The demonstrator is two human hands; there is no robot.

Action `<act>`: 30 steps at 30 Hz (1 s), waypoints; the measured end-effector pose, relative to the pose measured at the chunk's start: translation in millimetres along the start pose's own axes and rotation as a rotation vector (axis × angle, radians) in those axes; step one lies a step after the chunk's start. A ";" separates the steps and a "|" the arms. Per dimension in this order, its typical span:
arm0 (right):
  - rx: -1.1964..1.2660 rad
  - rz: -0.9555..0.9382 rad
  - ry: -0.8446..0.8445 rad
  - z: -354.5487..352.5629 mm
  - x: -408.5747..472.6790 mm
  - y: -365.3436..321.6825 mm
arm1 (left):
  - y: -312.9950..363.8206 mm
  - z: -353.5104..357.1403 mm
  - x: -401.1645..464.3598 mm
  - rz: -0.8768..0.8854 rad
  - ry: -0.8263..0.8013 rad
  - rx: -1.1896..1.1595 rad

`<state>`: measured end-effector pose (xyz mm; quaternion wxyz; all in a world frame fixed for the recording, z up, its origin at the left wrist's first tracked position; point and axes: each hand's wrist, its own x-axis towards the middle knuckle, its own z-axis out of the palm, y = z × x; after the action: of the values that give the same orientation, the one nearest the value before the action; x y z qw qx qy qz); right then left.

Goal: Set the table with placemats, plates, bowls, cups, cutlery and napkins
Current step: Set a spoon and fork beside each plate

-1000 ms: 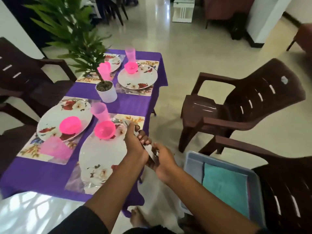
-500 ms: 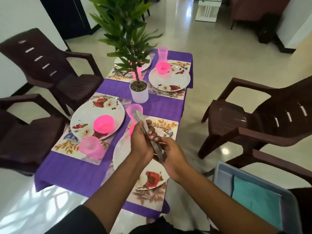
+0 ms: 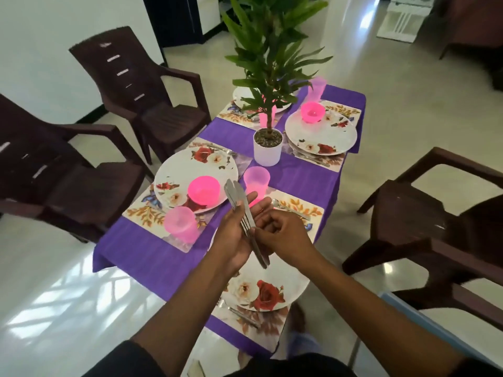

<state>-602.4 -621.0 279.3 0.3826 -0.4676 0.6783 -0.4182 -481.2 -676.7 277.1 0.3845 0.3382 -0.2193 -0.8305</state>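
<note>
Chairs on the left: we see two dark brown plastic armchairs (image 3: 89,170) beside the surface.
Surface: a table under a purple cloth (image 3: 152,257), laid with four floral placemats.
Left near setting: a white round plate with red roses (image 3: 190,170) lies on a floral placemat (image 3: 141,213); a bright pink plastic bowl (image 3: 203,190) sits on the plate, and a translucent pink plastic cup (image 3: 181,224) stands on the placemat's near edge.
Left hand (image 3: 235,235): our fingers are stretched out, with the thumb pressing a bundle of steel cutlery (image 3: 245,221) against the palm, above the nearest plate.
Cutlery: knife tips point away from us, fork tines show mid-bundle, and the handles stick out below the hands.
Centre: a green leafy plant in a white round pot (image 3: 267,148) stands on the cloth, and a second pink cup (image 3: 256,180) stands just behind our fingers.
Right hand (image 3: 283,235): our curled fingers pinch one piece in the bundle.
Nearest plate (image 3: 266,292): rose-patterned, on its placemat below the hands.
Far right setting: a plate (image 3: 321,134) carrying a pink bowl (image 3: 312,112).
Right side: two more brown chairs (image 3: 424,221).
</note>
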 end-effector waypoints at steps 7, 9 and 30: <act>0.137 0.103 -0.135 -19.7 43.8 24.1 | -1.4 1.8 30.1 0.040 0.116 -0.024; 0.172 0.091 -0.125 -31.9 57.6 35.6 | -3.8 4.7 40.6 0.057 0.155 -0.025; -0.379 -0.018 -0.055 -116.0 164.7 186.5 | -73.1 19.8 77.0 0.086 0.589 -0.063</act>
<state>-811.0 -714.2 127.1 0.3021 -0.5487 0.7299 -0.2736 -568.1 -690.8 214.5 0.4767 0.5430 -0.0863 -0.6859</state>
